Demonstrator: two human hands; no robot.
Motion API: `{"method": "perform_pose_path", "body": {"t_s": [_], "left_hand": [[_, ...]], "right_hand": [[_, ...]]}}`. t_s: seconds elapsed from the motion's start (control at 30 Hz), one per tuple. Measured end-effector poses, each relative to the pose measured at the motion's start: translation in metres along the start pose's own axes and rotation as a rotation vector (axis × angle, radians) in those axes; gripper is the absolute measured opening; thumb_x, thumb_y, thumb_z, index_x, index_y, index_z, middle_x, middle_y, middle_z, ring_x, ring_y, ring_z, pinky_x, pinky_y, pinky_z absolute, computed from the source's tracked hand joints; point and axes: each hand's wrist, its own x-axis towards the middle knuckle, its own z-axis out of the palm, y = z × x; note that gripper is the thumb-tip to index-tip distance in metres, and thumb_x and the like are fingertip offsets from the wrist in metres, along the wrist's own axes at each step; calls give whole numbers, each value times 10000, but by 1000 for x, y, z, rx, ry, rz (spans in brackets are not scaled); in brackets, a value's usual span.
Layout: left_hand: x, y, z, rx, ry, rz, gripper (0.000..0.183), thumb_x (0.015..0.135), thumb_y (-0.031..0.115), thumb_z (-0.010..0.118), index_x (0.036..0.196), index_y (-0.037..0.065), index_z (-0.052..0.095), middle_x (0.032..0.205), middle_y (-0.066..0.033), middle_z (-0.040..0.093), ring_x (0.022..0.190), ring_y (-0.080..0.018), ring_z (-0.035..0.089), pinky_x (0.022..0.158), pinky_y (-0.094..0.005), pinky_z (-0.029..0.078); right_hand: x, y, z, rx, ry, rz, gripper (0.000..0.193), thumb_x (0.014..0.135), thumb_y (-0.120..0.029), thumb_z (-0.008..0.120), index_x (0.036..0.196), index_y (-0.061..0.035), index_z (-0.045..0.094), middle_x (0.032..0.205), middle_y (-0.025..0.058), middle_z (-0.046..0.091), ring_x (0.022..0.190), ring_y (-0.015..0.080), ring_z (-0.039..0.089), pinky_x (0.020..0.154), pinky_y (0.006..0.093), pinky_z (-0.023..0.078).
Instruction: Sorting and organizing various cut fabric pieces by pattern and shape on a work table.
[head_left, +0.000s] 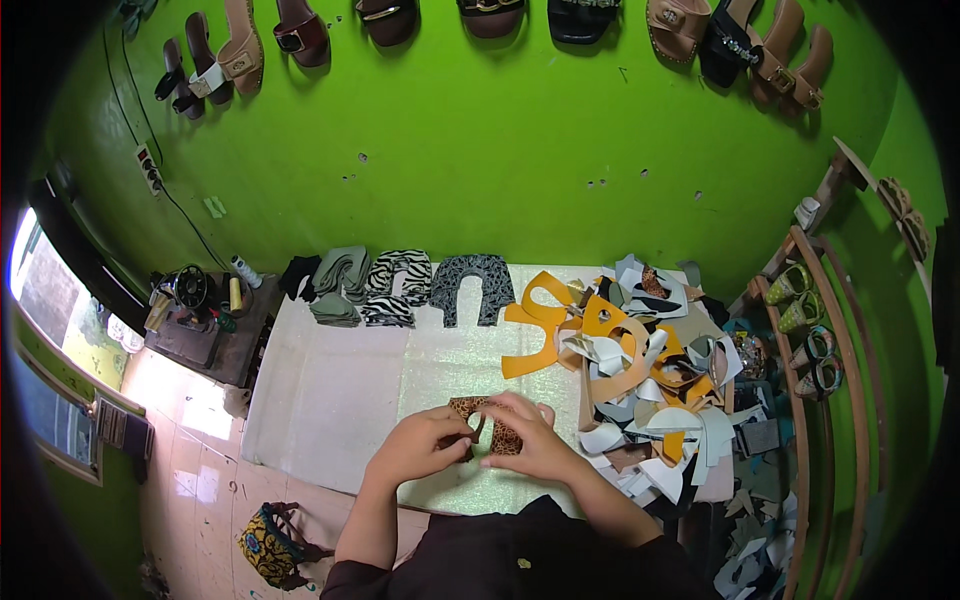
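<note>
Just in front of my body, over the near edge of the white table [330, 400], I hold a leopard-print U-shaped cut piece [507, 440] in brown and black. My left hand [418, 445] pinches its left arm between thumb and fingers. On the other side, my right hand [537, 437] is closed around the right arm, its fingers covering part of the print. Farther back lie stacks of similar U-shaped pieces: a grey-green stack [342, 287], a zebra-print stack [397, 312] and a grey-and-black patterned stack [494, 290].
Yellow offcuts [525, 362] and a heap of mixed scraps [690, 425] cover the table's right side. A wooden rack [850, 440] with sandals stands at far right. At left are a small dark table [235, 340] with thread spools and a patterned seat [268, 545].
</note>
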Motion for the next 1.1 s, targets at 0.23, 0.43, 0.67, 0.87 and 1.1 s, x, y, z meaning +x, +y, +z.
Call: {"method": "perform_pose_path", "body": {"t_s": [0.23,0.43,0.67,0.87,1.1], "left_hand": [[0,-27,-4,-394,-159,-139,159,827,134,615,938,22,637,802,-42,627,731,-115,590,630,-245,472],[11,-114,47,-522,67,-431,156,859,132,608,951,6,595,841,-38,614,798,-90,535,706,-237,442],[26,-152,94,-222,345,-426,174,820,136,628,955,31,592,774,-113,600,732,-191,564,692,-302,452],[33,-162,104,-41,376,-399,217,799,174,635,981,65,591,877,-133,616,799,-298,588,720,-371,462],[23,-141,121,186,570,-268,503,771,184,634,1199,-9,454,1154,-245,494,1065,-390,477,892,-424,398]], "right_hand": [[14,43,24,361,-284,-150,247,786,-201,700,929,-48,568,1018,71,607,1011,223,567,909,380,381],[10,87,74,635,151,448,187,867,-181,613,896,3,597,766,19,619,658,78,567,598,234,465],[11,119,118,-92,240,506,343,914,-348,460,785,-52,574,628,174,594,630,352,587,715,407,384],[14,128,136,-304,218,588,281,918,-331,454,839,-84,560,590,139,594,580,336,576,755,418,329],[8,110,127,-472,237,470,441,866,-332,515,1249,-129,434,1255,156,460,1109,274,476,823,462,326]]}}
